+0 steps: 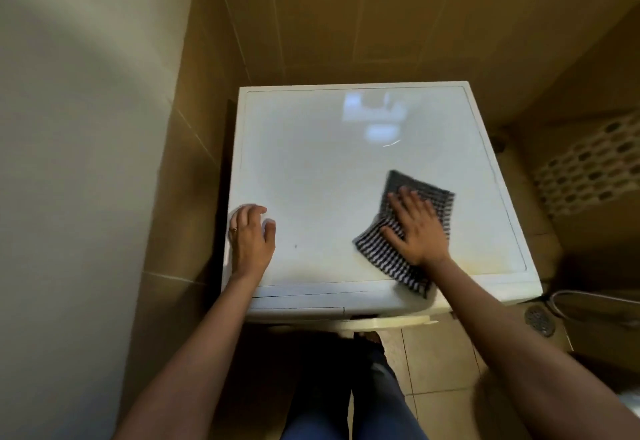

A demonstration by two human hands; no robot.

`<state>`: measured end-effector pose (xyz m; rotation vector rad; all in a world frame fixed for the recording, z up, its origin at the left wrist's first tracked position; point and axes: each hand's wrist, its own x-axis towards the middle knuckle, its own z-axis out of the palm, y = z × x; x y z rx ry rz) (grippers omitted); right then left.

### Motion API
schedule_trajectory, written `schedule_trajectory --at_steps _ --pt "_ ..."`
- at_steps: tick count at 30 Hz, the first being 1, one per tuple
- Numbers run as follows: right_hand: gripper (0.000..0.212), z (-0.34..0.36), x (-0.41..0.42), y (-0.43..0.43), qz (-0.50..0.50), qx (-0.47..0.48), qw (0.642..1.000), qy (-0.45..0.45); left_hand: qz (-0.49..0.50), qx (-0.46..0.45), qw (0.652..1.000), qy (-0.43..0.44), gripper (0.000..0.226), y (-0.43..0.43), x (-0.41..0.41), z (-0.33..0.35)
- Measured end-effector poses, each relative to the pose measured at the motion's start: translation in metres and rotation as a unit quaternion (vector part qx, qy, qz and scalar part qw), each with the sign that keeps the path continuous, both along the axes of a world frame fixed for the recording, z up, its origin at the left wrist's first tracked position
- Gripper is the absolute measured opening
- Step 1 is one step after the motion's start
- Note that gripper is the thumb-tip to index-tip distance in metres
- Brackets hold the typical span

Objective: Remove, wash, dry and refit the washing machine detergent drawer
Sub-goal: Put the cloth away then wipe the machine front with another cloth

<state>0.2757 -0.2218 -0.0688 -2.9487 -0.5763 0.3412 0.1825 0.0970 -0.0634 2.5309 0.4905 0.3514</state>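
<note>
Pressing flat, the right hand (pixel 417 232) covers a black-and-white checked cloth (pixel 393 261).

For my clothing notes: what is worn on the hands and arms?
No gloves. The left hand has a thin ring on one finger; the right hand shows none. Both forearms are uncovered: no sleeve, watch or bracelet in view.
</note>
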Motion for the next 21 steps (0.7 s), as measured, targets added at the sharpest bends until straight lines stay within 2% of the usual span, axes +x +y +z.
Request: schedule_trajectory --at_steps 3,5,8,10,12,16,19,21 --pt "0.084 0.001 0.006 -0.056 -0.137 -0.004 0.990 -0.011 -0.022 0.003 1.000 0.001 0.021 -0.010 0.005 -0.001" --pt "0.086 0.002 -0.002 -0.079 -0.237 -0.003 0.971 -0.014 -0.029 0.001 1.000 0.000 0.022 -0.016 0.009 -0.003" --pt "0.086 0.003 -0.029 -0.069 -0.358 -0.002 0.934 -0.008 -0.039 0.001 0.999 -0.005 0.023 -0.025 0.014 -0.006" --pt "0.090 0.002 -0.051 -0.032 -0.384 -0.004 0.923 0.009 -0.048 -0.002 0.999 -0.019 0.023 -0.031 0.020 -0.006" --pt "0.093 -0.002 -0.068 0.016 -0.340 -0.007 0.940 0.027 -0.060 0.003 0.998 -0.030 0.022 -0.038 0.029 -0.006" --pt "0.089 -0.010 -0.066 0.089 -0.113 0.016 0.993 0.028 -0.055 -0.007 0.998 -0.027 0.022 -0.048 0.050 -0.007" --pt "0.082 -0.009 -0.017 0.103 0.023 0.049 0.998 0.025 -0.051 0.004 0.998 -0.038 0.021 -0.054 0.066 -0.009" --pt "0.078 -0.008 0.027 0.100 0.058 0.057 0.996 0.022 -0.048 0.005 0.998 -0.046 0.022 -0.058 0.079 -0.011"
